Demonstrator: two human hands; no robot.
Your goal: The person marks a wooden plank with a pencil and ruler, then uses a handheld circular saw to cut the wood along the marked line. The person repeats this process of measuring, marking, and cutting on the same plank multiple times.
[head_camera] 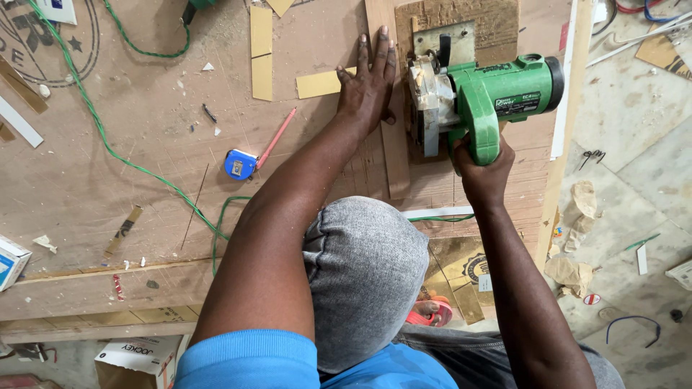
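Observation:
My left hand [369,83] lies flat, fingers spread, on a yellow-tan strip [317,83] and the edge of a long wooden board [395,155] on the brown workbench [144,144]. My right hand [481,169] grips the handle of a green circular saw [481,94], which rests on a plywood block at the board's far end. The saw's blade is hidden under its guard. A grey cap on a head [364,274] covers the bench's near middle.
A blue tape measure [239,164] and a red pencil [277,137] lie left of my left arm. A green cable [108,137] snakes across the bench. Two tan strips [261,52] lie further back. Boxes sit at the lower left; paper scraps litter the floor at right.

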